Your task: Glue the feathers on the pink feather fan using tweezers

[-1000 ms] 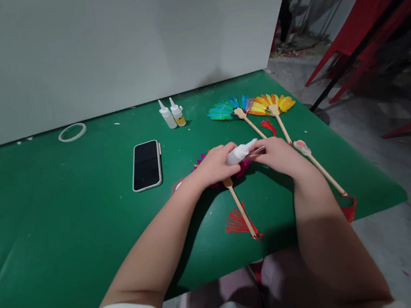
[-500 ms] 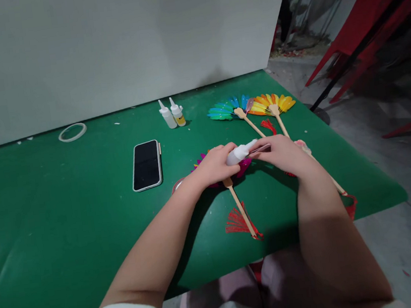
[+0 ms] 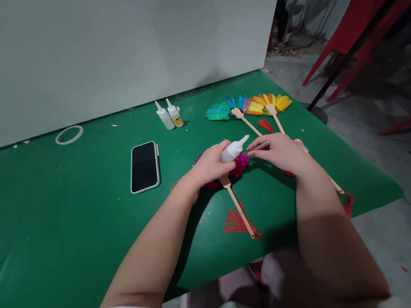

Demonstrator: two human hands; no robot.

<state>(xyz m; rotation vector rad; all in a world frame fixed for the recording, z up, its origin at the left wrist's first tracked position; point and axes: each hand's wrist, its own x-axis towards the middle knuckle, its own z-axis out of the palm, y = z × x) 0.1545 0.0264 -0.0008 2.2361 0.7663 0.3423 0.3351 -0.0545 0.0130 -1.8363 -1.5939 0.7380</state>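
My left hand (image 3: pixel 213 164) is closed around a white glue bottle (image 3: pixel 230 152), whose nozzle points up and to the right. Beneath that hand lies a magenta feather fan (image 3: pixel 240 165); its wooden handle (image 3: pixel 236 201) reaches toward me and ends in a red tassel (image 3: pixel 235 221). Tweezers (image 3: pixel 260 147) are pinched in my right hand (image 3: pixel 277 151), their tips close to the fan's magenta feathers. Whether the tips hold anything is too small to tell. Part of the fan is hidden by my left hand.
A phone (image 3: pixel 144 167) lies left of my hands. Two small bottles (image 3: pixel 169 114) stand near the white wall panel (image 3: pixel 110 46). Blue-green (image 3: pixel 222 110) and yellow (image 3: pixel 276 103) fans lie behind my right hand. A white ring (image 3: pixel 69 135) rests at the back left.
The glue bottle's nozzle has come away from the tweezers and tilts higher. The tweezers' tips have come down toward the magenta feathers. The whole view has shifted slightly.
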